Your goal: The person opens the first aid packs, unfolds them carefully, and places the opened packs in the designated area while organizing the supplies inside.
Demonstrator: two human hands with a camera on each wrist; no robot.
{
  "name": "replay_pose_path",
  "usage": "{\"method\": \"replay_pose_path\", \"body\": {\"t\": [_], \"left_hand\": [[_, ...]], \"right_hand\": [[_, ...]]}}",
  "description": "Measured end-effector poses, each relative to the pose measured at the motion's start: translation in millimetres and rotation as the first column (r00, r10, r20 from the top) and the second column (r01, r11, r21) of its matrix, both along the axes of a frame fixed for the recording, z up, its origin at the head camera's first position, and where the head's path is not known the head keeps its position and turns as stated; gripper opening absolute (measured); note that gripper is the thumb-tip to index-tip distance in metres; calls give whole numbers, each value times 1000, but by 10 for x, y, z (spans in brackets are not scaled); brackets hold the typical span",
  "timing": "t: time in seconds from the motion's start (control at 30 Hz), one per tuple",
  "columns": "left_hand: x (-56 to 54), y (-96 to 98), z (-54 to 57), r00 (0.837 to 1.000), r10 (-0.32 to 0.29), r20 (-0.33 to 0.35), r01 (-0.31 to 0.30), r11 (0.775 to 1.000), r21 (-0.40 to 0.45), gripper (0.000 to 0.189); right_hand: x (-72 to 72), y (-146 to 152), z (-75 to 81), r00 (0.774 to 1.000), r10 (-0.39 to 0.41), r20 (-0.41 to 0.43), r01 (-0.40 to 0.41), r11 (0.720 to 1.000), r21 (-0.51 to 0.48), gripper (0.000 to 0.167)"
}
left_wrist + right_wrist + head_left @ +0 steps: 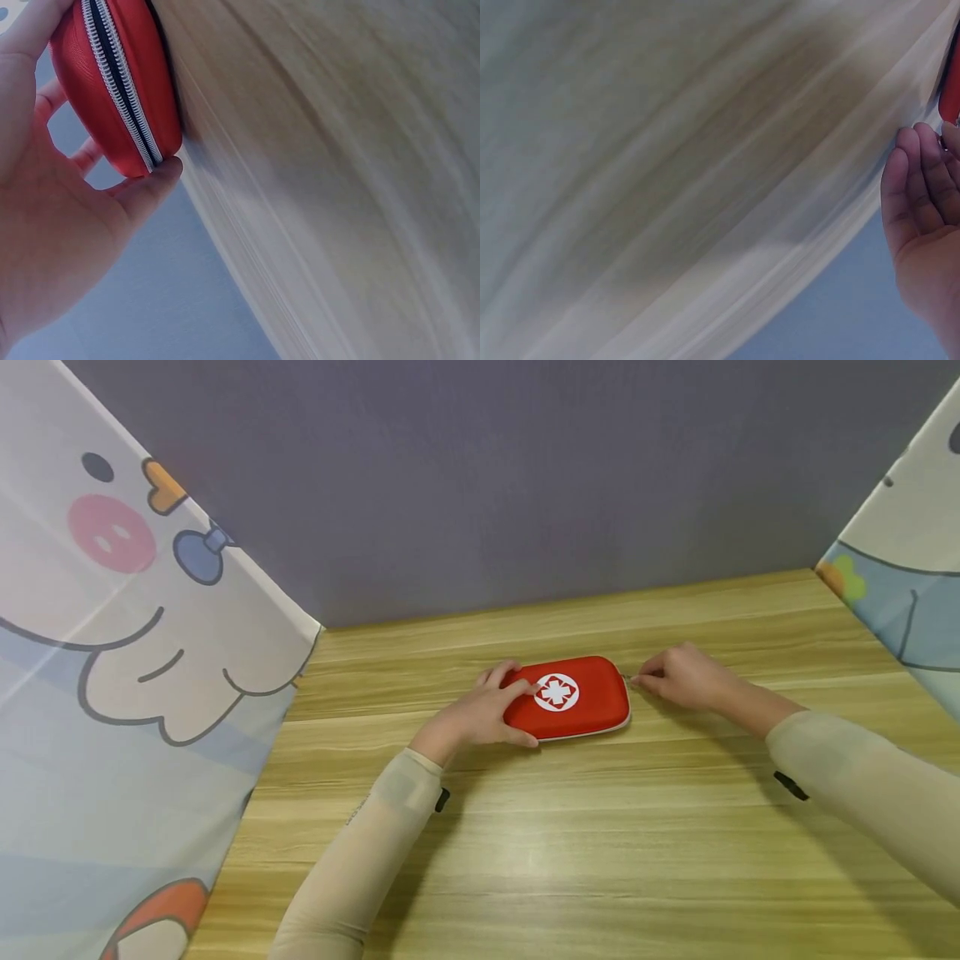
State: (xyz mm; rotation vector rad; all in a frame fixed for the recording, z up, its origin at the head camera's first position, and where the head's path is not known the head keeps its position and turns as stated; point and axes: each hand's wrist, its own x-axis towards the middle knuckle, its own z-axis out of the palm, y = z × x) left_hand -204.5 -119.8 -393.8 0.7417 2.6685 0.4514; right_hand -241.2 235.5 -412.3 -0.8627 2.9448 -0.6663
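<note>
A red zip case [592, 700] with a round white emblem [557, 692] lies flat on the wooden table. The left hand [480, 712] grips its left end, thumb along the near side and fingers over the top and far side. In the left wrist view, two rows of silver zipper teeth [115, 90] run round that end, with a dark strip between them. At the case's right end, the right hand [686, 678] pinches the small zipper pull [627, 677], mostly hidden by the fingertips. Only a red corner of the case shows in the right wrist view.
The wood-grain table [555, 852] meets a grey upright panel [510, 485] behind the case. Cartoon-printed cloth [202, 660] hangs along the left side, and another printed cloth [911, 610] stands at the right.
</note>
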Motion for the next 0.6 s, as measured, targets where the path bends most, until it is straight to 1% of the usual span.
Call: {"method": "replay_pose_path", "body": {"t": [0.2, 0.33, 0.47, 0.6], "left_hand": [[-5, 16, 10, 1000, -6, 2, 6, 1000, -5, 83], [-2, 20, 17, 1000, -9, -2, 9, 1000, 2, 83], [0, 16, 20, 1000, -6, -7, 6, 1000, 4, 83], [0, 15, 12, 1000, -6, -8, 6, 1000, -9, 83]], "right_hand": [[-52, 3, 6, 998, -43, 50, 42, 999, 2, 19], [-86, 10, 11, 998, -34, 52, 33, 999, 10, 24], [-125, 3, 17, 998, -24, 65, 24, 1000, 10, 22], [-155, -3, 15, 995, -30, 97, 30, 1000, 4, 20]]}}
